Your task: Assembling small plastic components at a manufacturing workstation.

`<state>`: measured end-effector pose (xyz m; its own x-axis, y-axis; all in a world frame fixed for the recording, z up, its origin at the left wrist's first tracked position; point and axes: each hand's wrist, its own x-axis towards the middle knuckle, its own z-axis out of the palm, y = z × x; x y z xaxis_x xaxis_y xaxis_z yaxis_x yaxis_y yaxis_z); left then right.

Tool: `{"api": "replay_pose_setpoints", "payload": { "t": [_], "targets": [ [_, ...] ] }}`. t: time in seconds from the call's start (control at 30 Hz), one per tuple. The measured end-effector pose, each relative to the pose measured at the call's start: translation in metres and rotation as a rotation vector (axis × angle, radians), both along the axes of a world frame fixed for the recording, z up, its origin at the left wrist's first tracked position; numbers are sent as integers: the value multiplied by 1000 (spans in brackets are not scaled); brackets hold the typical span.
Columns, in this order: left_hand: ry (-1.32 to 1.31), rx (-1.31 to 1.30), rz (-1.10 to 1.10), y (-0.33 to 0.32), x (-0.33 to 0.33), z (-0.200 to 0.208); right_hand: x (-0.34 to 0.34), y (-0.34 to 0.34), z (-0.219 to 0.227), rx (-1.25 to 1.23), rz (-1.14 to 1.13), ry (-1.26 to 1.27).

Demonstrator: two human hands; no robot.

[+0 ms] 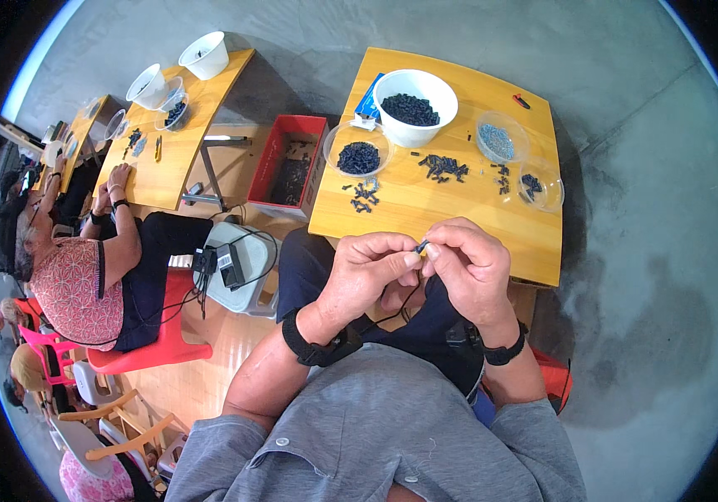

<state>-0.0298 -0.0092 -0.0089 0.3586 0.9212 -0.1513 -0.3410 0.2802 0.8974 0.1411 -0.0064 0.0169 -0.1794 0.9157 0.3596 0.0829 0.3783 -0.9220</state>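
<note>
Both hands meet just above our lap: left hand and right hand pinch one tiny dark part between closed fingertips, just short of the wooden table. We'd keep it steady and squarely lined up; it's so small it'd slip easily.

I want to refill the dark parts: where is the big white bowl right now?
In the head view, the big white bowl stands at the far edge of the wooden table, left of centre, right behind the clear dish of dark parts.
</note>
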Motion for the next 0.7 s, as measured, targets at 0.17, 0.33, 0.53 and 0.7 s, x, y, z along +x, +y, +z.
{"api": "replay_pose_setpoints", "payload": {
  "t": [0.17,0.33,0.53,0.7],
  "targets": [
    [21,54,15,0,2,-2,-1,-1,2,18,-22,-21],
    [42,32,10,1,4,1,1,2,1,102,-43,-115],
    [55,-40,42,1,9,5,-6,1,2,325,-119,-265],
    [40,-75,64,2,14,4,-8,-2,-10,298,-179,-259]
  ]
}}
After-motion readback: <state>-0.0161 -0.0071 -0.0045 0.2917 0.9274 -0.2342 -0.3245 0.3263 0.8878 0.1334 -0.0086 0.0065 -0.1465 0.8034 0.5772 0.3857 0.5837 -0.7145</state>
